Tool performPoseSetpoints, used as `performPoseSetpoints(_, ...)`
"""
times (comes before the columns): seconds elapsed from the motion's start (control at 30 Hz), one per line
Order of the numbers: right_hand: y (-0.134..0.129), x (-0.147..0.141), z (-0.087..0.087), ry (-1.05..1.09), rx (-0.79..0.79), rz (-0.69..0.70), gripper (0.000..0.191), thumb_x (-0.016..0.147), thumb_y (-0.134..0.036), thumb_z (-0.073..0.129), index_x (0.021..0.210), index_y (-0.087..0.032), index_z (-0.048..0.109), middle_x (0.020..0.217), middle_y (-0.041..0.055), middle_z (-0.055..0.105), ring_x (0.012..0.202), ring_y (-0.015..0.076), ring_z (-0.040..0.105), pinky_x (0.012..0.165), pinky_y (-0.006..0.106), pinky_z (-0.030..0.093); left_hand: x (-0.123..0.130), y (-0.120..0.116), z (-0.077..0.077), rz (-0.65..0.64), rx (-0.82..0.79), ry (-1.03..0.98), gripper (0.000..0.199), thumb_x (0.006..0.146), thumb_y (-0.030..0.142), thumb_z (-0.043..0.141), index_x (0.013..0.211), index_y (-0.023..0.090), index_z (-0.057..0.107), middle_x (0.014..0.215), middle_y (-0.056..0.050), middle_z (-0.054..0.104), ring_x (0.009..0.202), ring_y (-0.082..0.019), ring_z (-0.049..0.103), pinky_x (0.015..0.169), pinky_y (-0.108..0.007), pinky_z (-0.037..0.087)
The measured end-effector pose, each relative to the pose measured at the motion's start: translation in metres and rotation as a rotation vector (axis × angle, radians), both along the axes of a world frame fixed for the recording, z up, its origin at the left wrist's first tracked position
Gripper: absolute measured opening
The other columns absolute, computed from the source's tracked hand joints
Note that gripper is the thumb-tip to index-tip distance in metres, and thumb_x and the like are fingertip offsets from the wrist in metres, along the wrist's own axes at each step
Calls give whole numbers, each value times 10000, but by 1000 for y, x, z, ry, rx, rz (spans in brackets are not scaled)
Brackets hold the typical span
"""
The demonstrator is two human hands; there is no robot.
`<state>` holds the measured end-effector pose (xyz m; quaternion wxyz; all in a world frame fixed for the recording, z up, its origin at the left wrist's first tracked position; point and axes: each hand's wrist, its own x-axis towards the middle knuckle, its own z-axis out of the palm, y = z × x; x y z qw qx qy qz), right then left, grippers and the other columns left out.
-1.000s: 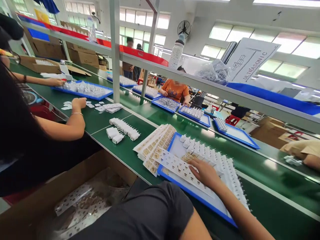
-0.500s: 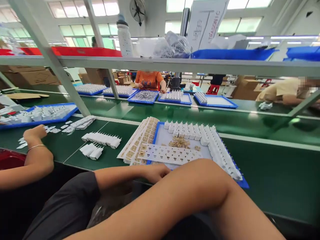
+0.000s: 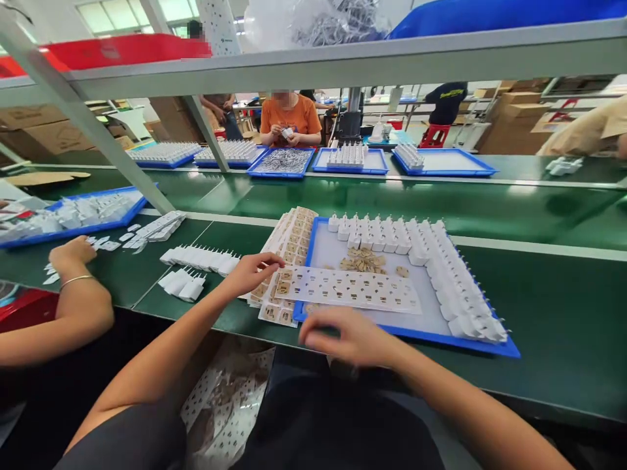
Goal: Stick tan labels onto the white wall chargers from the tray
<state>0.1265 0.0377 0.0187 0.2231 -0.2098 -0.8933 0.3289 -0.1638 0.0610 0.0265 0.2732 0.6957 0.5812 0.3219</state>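
My left hand [image 3: 255, 271] is at the left end of a white perforated sheet [image 3: 353, 289], fingers bent with the tips near its edge; whether they pinch it is unclear. The sheet lies across a blue-rimmed tray [image 3: 406, 334]. Over the tray's front edge hovers my right hand [image 3: 343, 331], blurred, its thumb and fingers apart and nothing seen between them. Inside the tray is a pile of small tan pieces [image 3: 363, 260]. White plug adapters [image 3: 435, 274] line its back and right sides, pins up. A stack of tan-marked sheets [image 3: 296, 241] sits left of the tray.
White adapters [image 3: 200, 258] stand in rows left of the sheets. At far left a co-worker's hand [image 3: 73, 254] is beside small white parts, near another filled tray [image 3: 88, 215]. A shelf beam [image 3: 333, 65] crosses above. Across the belt sits a person in orange [image 3: 304, 117].
My left hand has risen from the table's front edge to the sheet's end. My right arm has drawn back to the right, its hand now visible. The view has tilted down.
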Motion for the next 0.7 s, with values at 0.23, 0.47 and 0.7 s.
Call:
performPoseSetpoints(0.23, 95, -42, -27, -319, 146, -334, 272, 935, -208, 627, 1201, -169, 669, 1223, 179, 720, 1213, 338, 609, 1046, 529, 449, -7, -24, -17, 215, 45, 172, 336, 867, 459, 544, 989, 227, 755, 901, -53, 786, 748, -218, 685, 650, -309, 495)
performPoseSetpoints(0.47, 106, -36, -17, -184, 18, -204, 267, 922, -161, 576, 1159, -201, 691, 1085, 76, 766, 990, 201, 709, 917, 349, 552, 6, -58, -30, 427, 183, 102, 291, 902, 410, 553, 1007, 225, 751, 999, -69, 783, 848, -221, 693, 793, -342, 541)
performPoseSetpoints(0.7, 118, 0, -6, -5, -98, -226, 233, 908, -269, 586, 1080, -207, 731, 1000, 64, 770, 921, 214, 709, 851, 363, 569, 58, -40, -34, 393, 133, -114, 295, 921, 454, 582, 968, 209, 741, 899, -47, 767, 746, -182, 639, 731, -305, 515)
